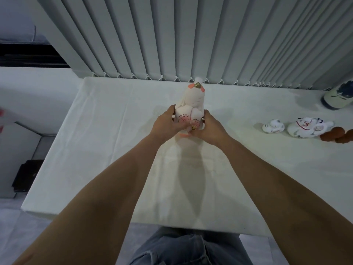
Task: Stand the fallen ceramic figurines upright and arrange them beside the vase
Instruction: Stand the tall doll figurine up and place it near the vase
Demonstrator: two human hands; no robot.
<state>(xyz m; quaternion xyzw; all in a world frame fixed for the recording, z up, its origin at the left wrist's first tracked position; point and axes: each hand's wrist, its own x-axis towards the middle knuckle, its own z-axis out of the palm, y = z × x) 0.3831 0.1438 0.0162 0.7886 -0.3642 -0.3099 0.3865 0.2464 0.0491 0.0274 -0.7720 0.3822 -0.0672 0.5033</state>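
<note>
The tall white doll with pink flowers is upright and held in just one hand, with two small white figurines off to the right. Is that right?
Not quite: the head view shows both hands on the doll, the left hand and right hand. It is upright, and the two small white figurines do sit to the right.

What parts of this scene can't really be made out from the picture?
- Base of the pink-flowered figurine: hidden by the left hand and right hand, head view.
- Blue-and-white piece: cut off by the right edge.
- Reddish-brown object: cut off by the right edge, shape unclear.
- Small white figurine: painted details too small to read.
</note>
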